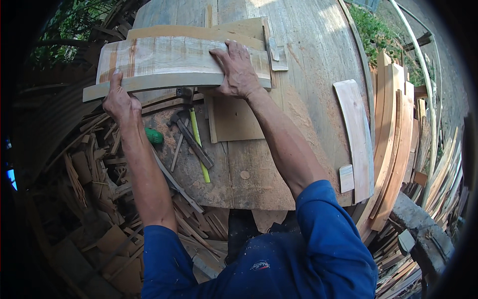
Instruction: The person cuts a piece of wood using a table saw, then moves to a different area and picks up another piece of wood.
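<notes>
A wide, pale wooden board (169,56) with brown streaks lies over the far part of the table, its near edge thick and slightly curved. At its near left corner my left hand (121,99) grips the edge, thumb on top and fingers mostly hidden beneath. Farther right, my right hand (235,70) holds the board with fingers spread across the top face and the base of the thumb at the near edge; the thumb tip is hidden. Below the board, a hammer (191,139) lies beside a yellow-green strip (199,147) that looks like a ruler or tape.
Sawdust covers parts of the wooden table (308,55). A flat brown panel (236,119) lies under the board. Beside the hammer is a green tool (154,135), partly hidden. A curved plank (356,134) and small block (346,178) lie right; long planks (393,139) stand beyond. Scrap wood (114,239) fills the left.
</notes>
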The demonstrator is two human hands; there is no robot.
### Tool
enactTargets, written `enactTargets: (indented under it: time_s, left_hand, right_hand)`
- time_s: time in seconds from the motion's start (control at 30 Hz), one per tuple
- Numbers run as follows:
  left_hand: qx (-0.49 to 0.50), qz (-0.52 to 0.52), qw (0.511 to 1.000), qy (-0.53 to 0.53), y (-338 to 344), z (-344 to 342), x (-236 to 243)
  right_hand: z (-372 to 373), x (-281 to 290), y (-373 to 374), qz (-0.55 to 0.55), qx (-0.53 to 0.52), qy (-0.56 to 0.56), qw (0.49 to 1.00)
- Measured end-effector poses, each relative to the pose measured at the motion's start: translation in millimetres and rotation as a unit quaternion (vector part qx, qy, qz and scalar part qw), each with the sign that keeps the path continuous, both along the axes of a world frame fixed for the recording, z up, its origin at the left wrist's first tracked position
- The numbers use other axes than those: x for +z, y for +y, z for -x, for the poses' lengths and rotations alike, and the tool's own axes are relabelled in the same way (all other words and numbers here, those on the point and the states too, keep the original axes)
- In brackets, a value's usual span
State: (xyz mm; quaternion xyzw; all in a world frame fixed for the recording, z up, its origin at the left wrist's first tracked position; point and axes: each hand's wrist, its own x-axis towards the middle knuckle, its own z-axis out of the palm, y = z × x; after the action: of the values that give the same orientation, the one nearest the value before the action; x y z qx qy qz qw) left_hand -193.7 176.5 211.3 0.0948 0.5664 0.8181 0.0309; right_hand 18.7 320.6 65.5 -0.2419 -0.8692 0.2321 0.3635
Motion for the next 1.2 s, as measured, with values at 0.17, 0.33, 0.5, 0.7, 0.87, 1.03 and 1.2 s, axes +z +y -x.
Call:
enactTargets:
  time_s: [0.17,0.33,0.5,0.7,0.87,1.03,1.2]
  left_hand:
    - [-0.014,0.004,1.0,-0.005,-1,11,-3]
    - [-0.018,0.013,1.0,0.005,-2,19,-9]
    - [-0.02,0.015,1.0,-0.01,1,20,-7]
    - [-0.013,0.016,1.0,-0.017,1,28,-11]
    - [-0.013,0.02,0.999,-0.023,1,39,-15]
    - [-0.021,0.023,0.999,-0.009,2,46,-20]
    - [-0.016,0.03,0.999,-0.007,2,55,-21]
  right_hand:
    - [3,-4,3,-0.001,0.004,0.017,1.0]
    - [7,-5,6,-0.001,0.004,0.01,1.0]
    - [12,-8,10,-0.011,0.001,0.013,1.0]
    - [17,-9,13,0.005,0.01,0.011,1.0]
    - [25,-10,16,-0.013,0.0,0.003,1.0]
    - [32,-13,20,-0.015,0.001,-0.005,1.0]
    - [39,-9,22,-0.008,0.01,-0.003,1.0]
